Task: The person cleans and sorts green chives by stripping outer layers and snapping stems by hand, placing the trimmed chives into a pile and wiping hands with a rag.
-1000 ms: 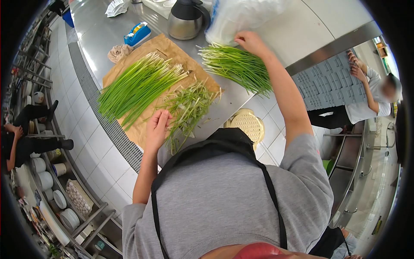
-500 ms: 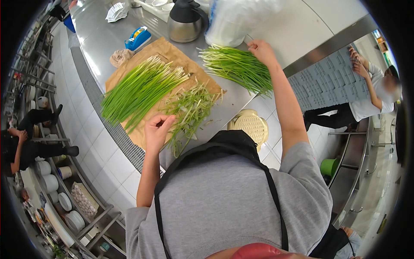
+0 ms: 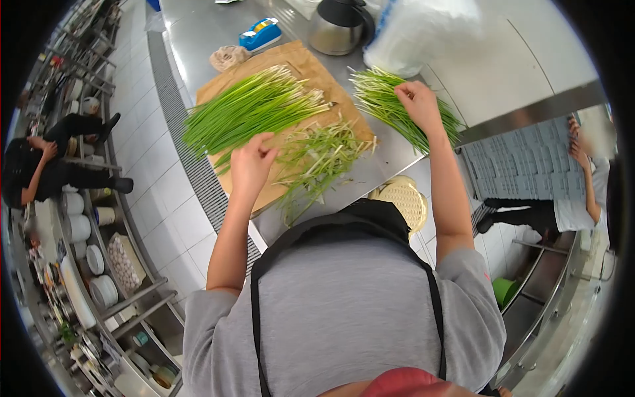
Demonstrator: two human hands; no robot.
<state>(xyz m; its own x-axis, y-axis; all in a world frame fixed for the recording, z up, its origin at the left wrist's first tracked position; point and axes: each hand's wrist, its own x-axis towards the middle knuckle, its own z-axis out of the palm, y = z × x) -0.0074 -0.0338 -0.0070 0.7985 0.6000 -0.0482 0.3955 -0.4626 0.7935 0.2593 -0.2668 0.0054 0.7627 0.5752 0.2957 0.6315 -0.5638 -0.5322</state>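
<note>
Long green chives with pale ends lie in two piles. The left pile [image 3: 254,109] rests on brown paper [image 3: 228,182]; the right pile [image 3: 377,92] lies on the bare metal counter. Between them is a loose heap of chive trimmings [image 3: 317,159]. My left hand [image 3: 251,165] hovers by the near edge of the left pile, thumb and forefinger apart, with nothing visible between them. Over the right pile is my right hand [image 3: 421,106], its fingers bent and slightly apart from the thumb. Whether it touches the stalks is unclear.
A blue tape dispenser [image 3: 260,34], a crumpled beige bundle [image 3: 229,58], a steel jug [image 3: 336,28] and plastic bags [image 3: 423,33] stand behind. A yellow stool [image 3: 403,202] is below the counter edge. At right a person holds stacked grey crates [image 3: 519,159]; another person's legs show at left.
My view has shifted, so the counter sits further right in the picture. My right hand has moved from beyond the right pile to over it. My left thumb and forefinger have parted.
</note>
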